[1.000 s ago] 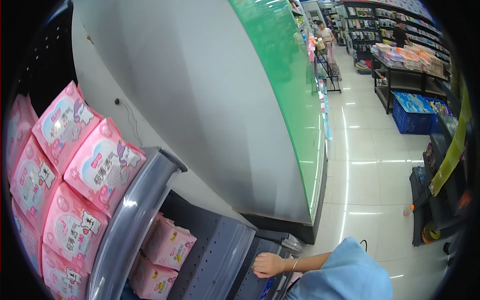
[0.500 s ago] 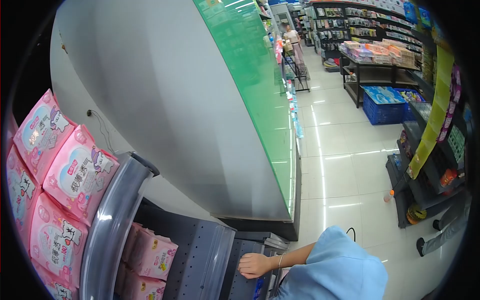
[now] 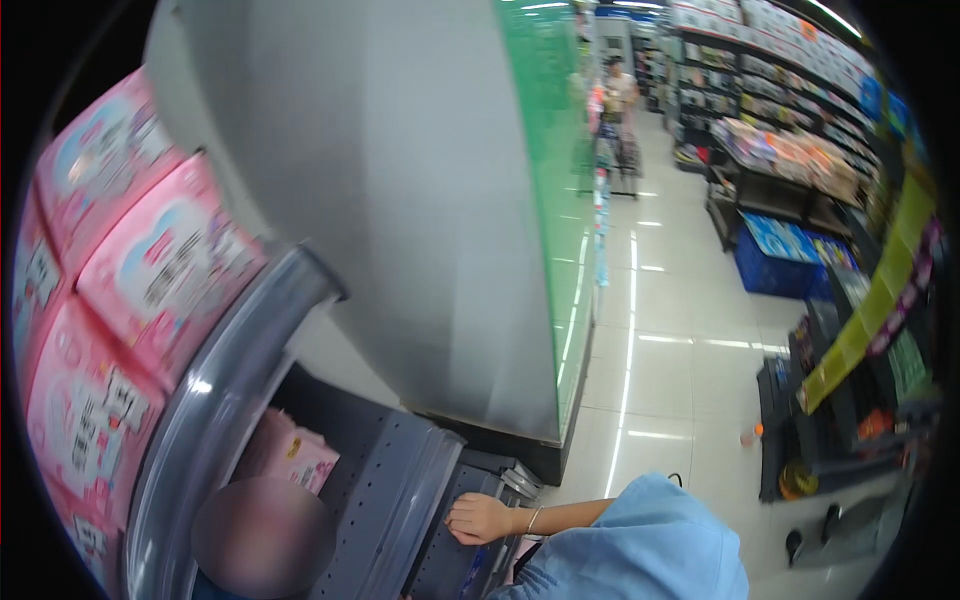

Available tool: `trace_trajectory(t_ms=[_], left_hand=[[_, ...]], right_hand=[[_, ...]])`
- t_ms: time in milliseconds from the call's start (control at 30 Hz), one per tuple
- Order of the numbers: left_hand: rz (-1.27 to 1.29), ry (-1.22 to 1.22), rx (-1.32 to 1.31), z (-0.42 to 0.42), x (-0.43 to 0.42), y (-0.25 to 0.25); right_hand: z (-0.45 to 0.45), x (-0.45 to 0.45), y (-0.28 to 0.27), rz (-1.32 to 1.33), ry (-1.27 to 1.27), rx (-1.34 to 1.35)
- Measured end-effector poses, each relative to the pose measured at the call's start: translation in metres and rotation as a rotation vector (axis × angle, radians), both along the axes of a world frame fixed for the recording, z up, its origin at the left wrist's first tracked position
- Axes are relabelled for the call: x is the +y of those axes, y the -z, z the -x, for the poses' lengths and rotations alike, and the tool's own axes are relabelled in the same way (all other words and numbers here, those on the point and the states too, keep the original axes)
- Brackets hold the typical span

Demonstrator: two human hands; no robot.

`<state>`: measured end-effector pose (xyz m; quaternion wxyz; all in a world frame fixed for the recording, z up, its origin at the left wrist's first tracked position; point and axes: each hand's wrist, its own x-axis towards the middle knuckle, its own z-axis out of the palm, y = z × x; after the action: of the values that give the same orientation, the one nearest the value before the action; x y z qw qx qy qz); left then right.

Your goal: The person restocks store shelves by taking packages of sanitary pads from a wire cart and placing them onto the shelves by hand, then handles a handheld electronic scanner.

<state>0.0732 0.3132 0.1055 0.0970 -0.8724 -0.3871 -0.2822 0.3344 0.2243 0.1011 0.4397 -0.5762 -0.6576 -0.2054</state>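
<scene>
My right hand (image 3: pixel 481 519), with a thin bracelet at the wrist and a light blue sleeve (image 3: pixel 650 545) behind it, rests on a lower grey shelf (image 3: pixel 436 545). Its fingers curl down over the shelf edge. Left of the hand is a perforated grey shelf (image 3: pixel 372 482) with a pink packet (image 3: pixel 292 452) standing at its far side. A blurred oval covers the area in front of that packet, so what lies there is hidden. My left hand does not show.
Pink packets (image 3: pixel 165 270) fill the upper shelf behind a curved clear guard (image 3: pixel 225 385). A grey panel (image 3: pixel 400 200) with a green edge stands ahead. Right of it runs a tiled aisle (image 3: pixel 625 370) with blue crates (image 3: pixel 775 265), a display table (image 3: pixel 780 185) and a person (image 3: pixel 620 90) far off.
The view has swung, and the upper packets look larger and blurred. My right hand stays at the lower shelf edge. The blurred oval now covers the nearer pink packet.
</scene>
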Motion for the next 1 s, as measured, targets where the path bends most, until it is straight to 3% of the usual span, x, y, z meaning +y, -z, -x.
trace_trajectory(t_ms=[100,200,300,633,1000], left_hand=[[-0.015,-0.086,0.062,0.001,-0.001,0.013],[-0.144,-0.015,-0.262,-0.024,-0.009,-0.021],[-0.004,-0.073,-0.227,-0.017,-0.012,-0.015],[0.032,-0.066,-0.251,-0.013,-0.011,-0.012],[-0.211,-0.078,-0.387,-0.019,-0.004,-0.007]], right_hand=[[-0.001,-0.002,-0.006,0.001,0.003,-0.021],[-0.003,-0.002,-0.015,0.015,0.025,-0.05],[-0.001,-0.001,-0.017,0.013,0.057,-0.077],[-0.002,-0.002,-0.02,0.035,0.066,-0.075],[-0.005,0.003,-0.003,-0.107,-0.032,-0.088]])
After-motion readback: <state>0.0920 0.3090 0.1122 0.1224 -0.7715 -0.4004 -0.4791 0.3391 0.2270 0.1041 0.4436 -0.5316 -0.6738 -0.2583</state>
